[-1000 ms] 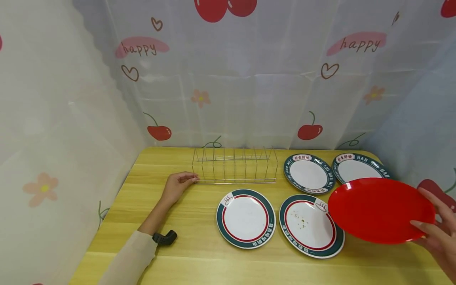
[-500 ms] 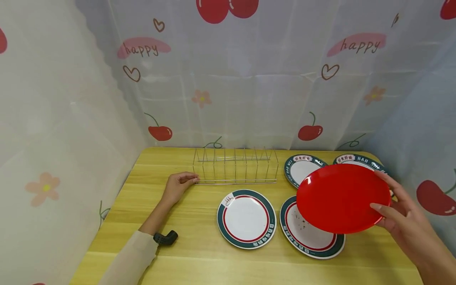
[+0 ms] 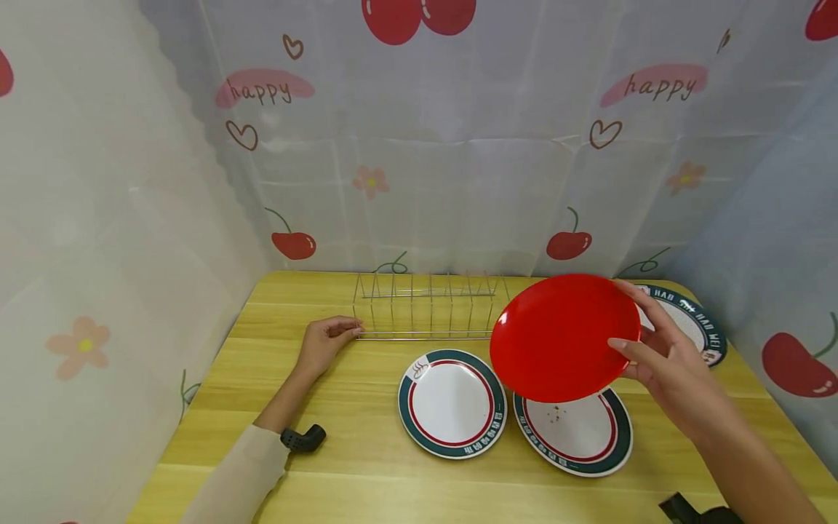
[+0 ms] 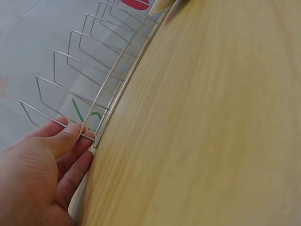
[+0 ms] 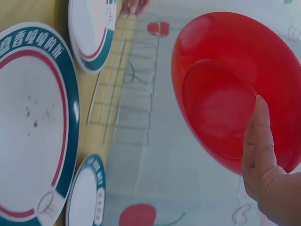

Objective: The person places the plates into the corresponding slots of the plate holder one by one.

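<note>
Red plate (image 3: 561,338), R hand (image 3: 671,367); speckled plate (image 3: 579,437) pt. hidden, head view.

- Rack (image 3: 431,313) stood at the rear of the worktop (image 3: 366,466).
- Near-left plate (image 3: 452,404) lay before the rack.
- Near-right plate (image 3: 579,437) lay beside it.
- Far-right plate (image 3: 684,320) lay right of the raised plate (image 3: 559,338).

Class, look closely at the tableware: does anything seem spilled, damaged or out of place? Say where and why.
Small dark specks lie scattered on the white centre of the nearer right plate, partly hidden in the head view by the red dish. They look like crumbs or dirt; the plate left of it shows no such cluster.
</note>
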`<state>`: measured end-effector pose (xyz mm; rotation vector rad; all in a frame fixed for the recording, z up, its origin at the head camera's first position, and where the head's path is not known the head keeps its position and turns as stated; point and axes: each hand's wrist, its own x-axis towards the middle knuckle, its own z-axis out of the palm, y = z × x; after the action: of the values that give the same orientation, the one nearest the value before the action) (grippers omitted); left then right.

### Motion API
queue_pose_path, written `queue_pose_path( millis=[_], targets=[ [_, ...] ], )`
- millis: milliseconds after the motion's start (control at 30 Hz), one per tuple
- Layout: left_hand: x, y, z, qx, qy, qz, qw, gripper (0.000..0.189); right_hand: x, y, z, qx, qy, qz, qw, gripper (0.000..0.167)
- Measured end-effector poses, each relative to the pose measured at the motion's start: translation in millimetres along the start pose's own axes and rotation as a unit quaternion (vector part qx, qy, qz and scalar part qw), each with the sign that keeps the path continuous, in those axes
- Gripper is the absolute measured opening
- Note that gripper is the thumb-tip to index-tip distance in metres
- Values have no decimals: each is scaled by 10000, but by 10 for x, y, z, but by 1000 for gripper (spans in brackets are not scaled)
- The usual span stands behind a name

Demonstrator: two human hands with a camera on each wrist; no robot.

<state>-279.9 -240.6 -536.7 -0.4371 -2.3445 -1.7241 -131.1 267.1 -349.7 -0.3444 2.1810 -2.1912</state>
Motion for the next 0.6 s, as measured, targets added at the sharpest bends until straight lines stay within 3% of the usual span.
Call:
queue_pose_path(
  millis=[333, 600],
  targets=[
    [14, 14, -20, 51, 46, 58, 10000, 15, 333, -123, 502, -249, -185, 65, 9995, 72],
    [15, -18, -29, 30, -33, 4, 10000, 16, 607, -122, 779, -528, -204, 157, 9983, 75]
  ],
)
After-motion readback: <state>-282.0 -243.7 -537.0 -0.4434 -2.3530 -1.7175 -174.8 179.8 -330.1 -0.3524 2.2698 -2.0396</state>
